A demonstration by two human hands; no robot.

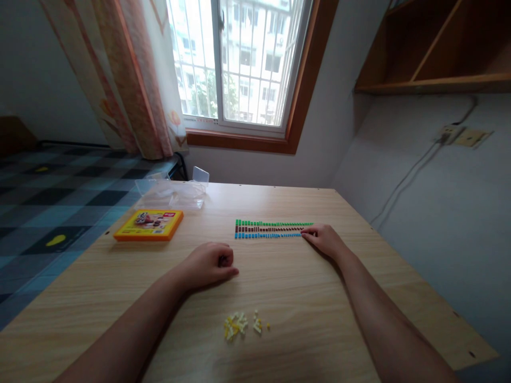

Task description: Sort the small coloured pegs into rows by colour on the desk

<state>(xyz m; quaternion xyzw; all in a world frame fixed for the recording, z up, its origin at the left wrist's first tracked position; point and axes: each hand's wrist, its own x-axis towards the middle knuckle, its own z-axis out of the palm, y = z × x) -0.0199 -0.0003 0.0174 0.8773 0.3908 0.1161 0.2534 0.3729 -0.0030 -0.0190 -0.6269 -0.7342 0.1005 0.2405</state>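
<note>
Head view showed the right hand [324,240] with fingers [309,232] loosely curled, tips touching the right end of the green, brown and blue bead rows [271,229] on the table [359,298], while the left hand [209,264] rested clenched, apparently holding nothing

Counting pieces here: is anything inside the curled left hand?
The left hand rests on the table, fingers curled shut. They cover the palm, so any piece inside cannot be seen.
</note>
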